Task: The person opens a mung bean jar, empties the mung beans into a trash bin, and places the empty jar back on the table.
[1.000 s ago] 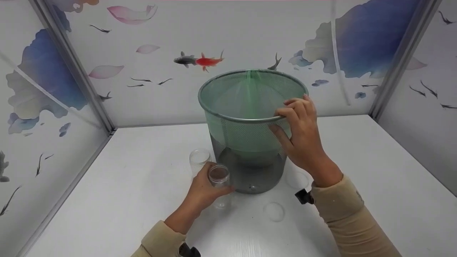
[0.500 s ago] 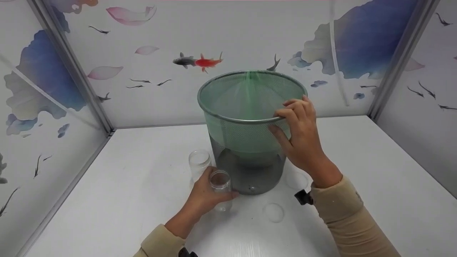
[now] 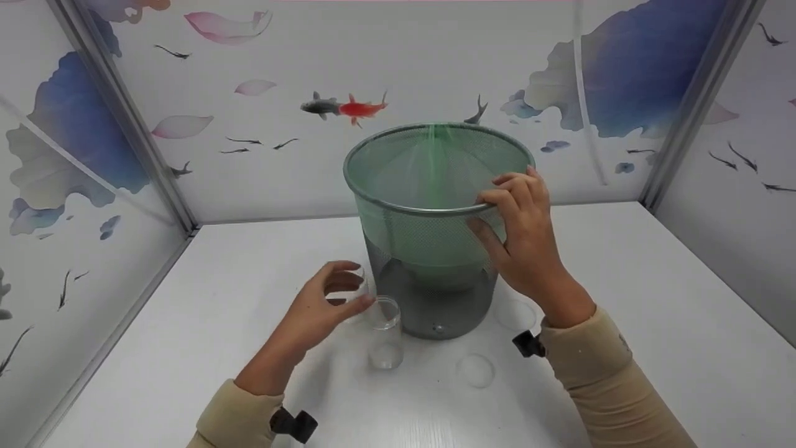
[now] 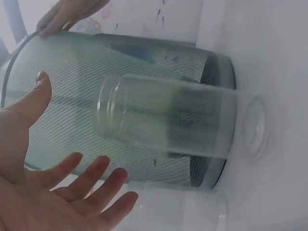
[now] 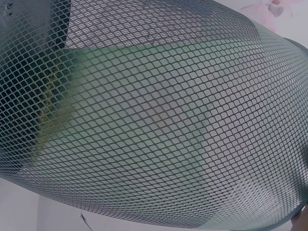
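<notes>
My right hand (image 3: 528, 233) pinches the near right rim of a grey wire-mesh waste bin (image 3: 454, 311), thumb outside and fingers over the edge. A green plastic bag (image 3: 436, 165) lines the bin. In front of its base, a clear jar (image 3: 385, 354) with a threaded neck and no lid stands upright on the table. My left hand (image 3: 311, 308) is just left of that jar, thumb near its rim and fingers spread apart. Behind the left fingers a second clear jar (image 4: 183, 207) shows, mostly hidden in the head view. The left wrist view shows nothing in the palm.
Two clear round lids (image 3: 476, 371) lie flat on the white table (image 3: 217, 348), right of the front jar and by the bin's base. White panels (image 3: 261, 174) printed with fish and petals wall in the back and both sides.
My left hand has let go of the front jar and moved left toward the second jar. The front jar stays standing. My right hand keeps its grip on the bin's rim.
</notes>
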